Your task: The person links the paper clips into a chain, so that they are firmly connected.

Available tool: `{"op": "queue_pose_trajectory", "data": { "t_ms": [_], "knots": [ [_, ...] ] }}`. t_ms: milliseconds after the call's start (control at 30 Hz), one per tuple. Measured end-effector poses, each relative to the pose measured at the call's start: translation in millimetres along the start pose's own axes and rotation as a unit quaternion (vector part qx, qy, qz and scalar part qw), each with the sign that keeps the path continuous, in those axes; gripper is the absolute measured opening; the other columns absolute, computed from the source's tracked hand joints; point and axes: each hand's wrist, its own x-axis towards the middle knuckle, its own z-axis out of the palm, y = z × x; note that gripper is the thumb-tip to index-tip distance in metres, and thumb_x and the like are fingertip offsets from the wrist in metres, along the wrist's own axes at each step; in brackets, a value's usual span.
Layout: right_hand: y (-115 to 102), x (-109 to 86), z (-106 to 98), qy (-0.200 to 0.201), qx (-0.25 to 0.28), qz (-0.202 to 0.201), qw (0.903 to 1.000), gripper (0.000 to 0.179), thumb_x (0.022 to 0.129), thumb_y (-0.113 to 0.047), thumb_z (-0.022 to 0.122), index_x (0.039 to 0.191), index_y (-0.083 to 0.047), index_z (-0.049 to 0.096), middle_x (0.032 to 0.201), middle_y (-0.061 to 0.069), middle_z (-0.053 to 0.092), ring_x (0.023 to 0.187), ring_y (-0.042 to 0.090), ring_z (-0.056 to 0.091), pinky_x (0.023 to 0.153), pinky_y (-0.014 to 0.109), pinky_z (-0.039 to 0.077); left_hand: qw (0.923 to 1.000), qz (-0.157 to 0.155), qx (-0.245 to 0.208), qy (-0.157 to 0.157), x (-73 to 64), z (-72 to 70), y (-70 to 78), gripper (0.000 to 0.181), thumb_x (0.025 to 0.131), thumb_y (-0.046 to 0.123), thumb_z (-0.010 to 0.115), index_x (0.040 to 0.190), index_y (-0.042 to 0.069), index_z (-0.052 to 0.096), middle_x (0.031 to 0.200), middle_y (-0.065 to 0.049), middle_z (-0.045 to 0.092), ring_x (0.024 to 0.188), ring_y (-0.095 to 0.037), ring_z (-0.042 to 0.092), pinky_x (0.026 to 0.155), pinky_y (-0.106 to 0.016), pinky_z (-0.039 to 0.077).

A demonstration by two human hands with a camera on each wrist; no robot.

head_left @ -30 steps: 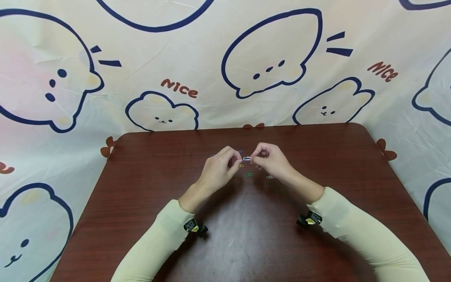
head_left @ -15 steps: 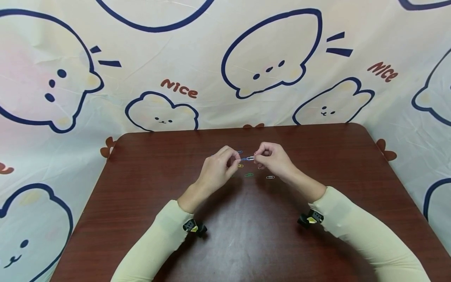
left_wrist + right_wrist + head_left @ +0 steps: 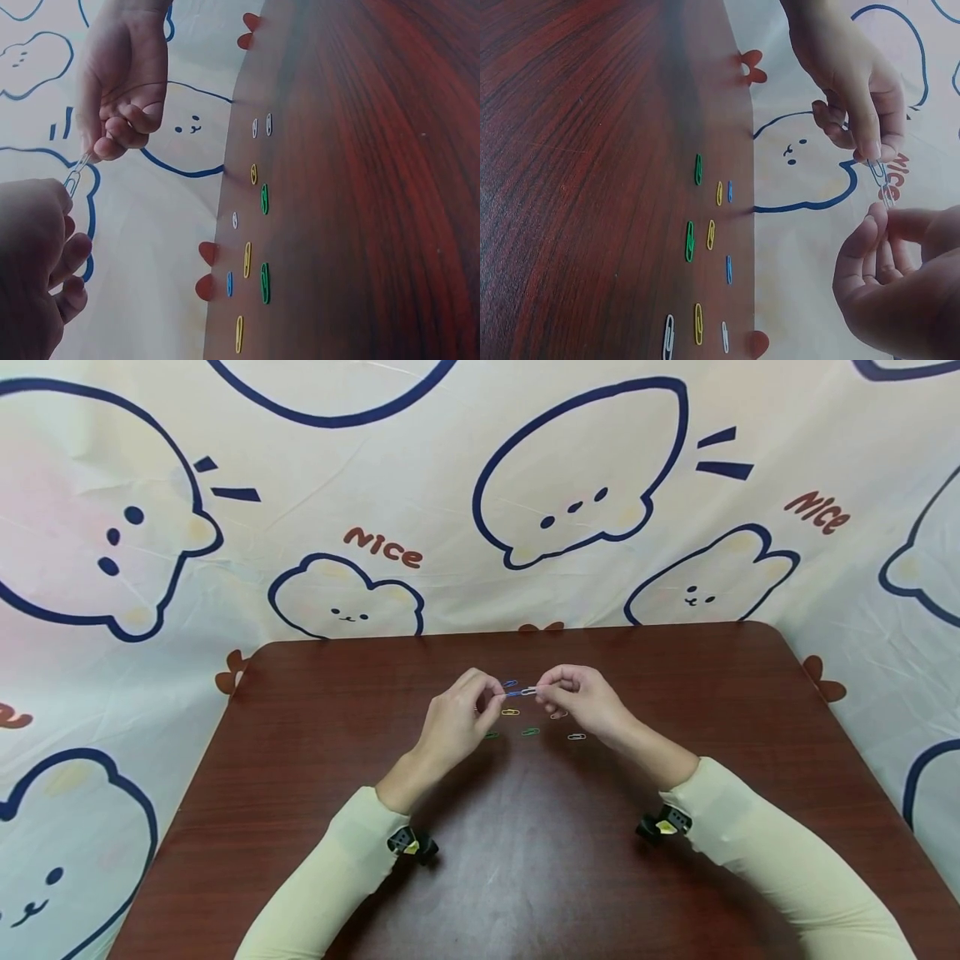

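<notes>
Above the far part of the table, my left hand (image 3: 456,714) pinches a blue paper clip (image 3: 513,694) between thumb and forefinger. My right hand (image 3: 583,700) pinches a white paper clip (image 3: 528,691) the same way. The two clips meet end to end in a line between the fingertips and look hooked together, also in the right wrist view, where the blue clip (image 3: 876,171) overlaps the white clip (image 3: 888,195). Below the hands lie loose clips: a yellow clip (image 3: 511,712), a green clip (image 3: 530,732), a white clip (image 3: 577,737) and a blue clip (image 3: 510,682).
Several more loose paper clips are spread on the brown table (image 3: 480,877), among them another green clip (image 3: 265,283) and a yellow clip (image 3: 239,334). A patterned cloth (image 3: 450,485) hangs behind the table's far edge. Each sleeve carries a small black wrist camera (image 3: 663,823).
My hands have drawn a little farther apart, the left one shifting left. More of the blue clip now shows between them, with the white clip in line with it.
</notes>
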Motion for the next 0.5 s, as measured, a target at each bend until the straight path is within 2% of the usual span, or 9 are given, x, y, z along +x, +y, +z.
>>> {"op": "queue_pose_trajectory", "data": {
  "t_ms": [100, 233, 367, 500],
  "knots": [
    [1.2, 0.4, 1.5, 0.001, -0.002, -0.003, 1.0000, 0.018, 0.102, -0.010, 0.062, 0.105, 0.007, 0.064, 0.087, 0.007, 0.071, 0.077, 0.024, 0.063, 0.070, 0.027, 0.057, 1.0000, -0.005, 0.004, -0.001, -0.3, 0.6, 0.1, 0.005, 0.097, 0.012, 0.069, 0.096, 0.010, 0.065, 0.089, 0.001, 0.058, 0.071, -0.015, 0.059, 0.056, -0.024, 0.047],
    [0.5, -0.4, 4.4, 0.012, -0.027, -0.016, 0.9994, 0.015, 0.103, -0.009, 0.061, 0.103, 0.005, 0.065, 0.086, 0.008, 0.070, 0.077, 0.029, 0.063, 0.069, 0.028, 0.057, 1.0000, -0.005, 0.003, -0.001, -0.2, 0.3, 0.8, 0.005, 0.097, 0.013, 0.069, 0.097, 0.010, 0.065, 0.090, 0.001, 0.058, 0.071, -0.015, 0.059, 0.057, -0.025, 0.048],
    [0.0, -1.5, 6.6, 0.016, -0.075, -0.034, 0.9965, 0.014, 0.104, -0.009, 0.059, 0.100, 0.003, 0.065, 0.085, 0.010, 0.069, 0.076, 0.026, 0.062, 0.069, 0.031, 0.057, 1.0000, -0.005, 0.002, 0.001, -0.2, -0.4, 1.2, 0.005, 0.097, 0.012, 0.069, 0.097, 0.010, 0.065, 0.090, 0.001, 0.059, 0.072, -0.016, 0.060, 0.057, -0.025, 0.048],
    [-0.3, -1.8, 8.1, 0.013, -0.100, -0.044, 0.9940, 0.014, 0.105, -0.009, 0.057, 0.100, 0.002, 0.064, 0.088, 0.018, 0.068, 0.074, 0.024, 0.061, 0.069, 0.033, 0.056, 1.0000, -0.008, 0.003, 0.003, -1.1, 0.1, 0.8, 0.005, 0.097, 0.011, 0.069, 0.097, 0.010, 0.065, 0.091, 0.001, 0.059, 0.072, -0.015, 0.060, 0.058, -0.025, 0.049]
  ]
}}
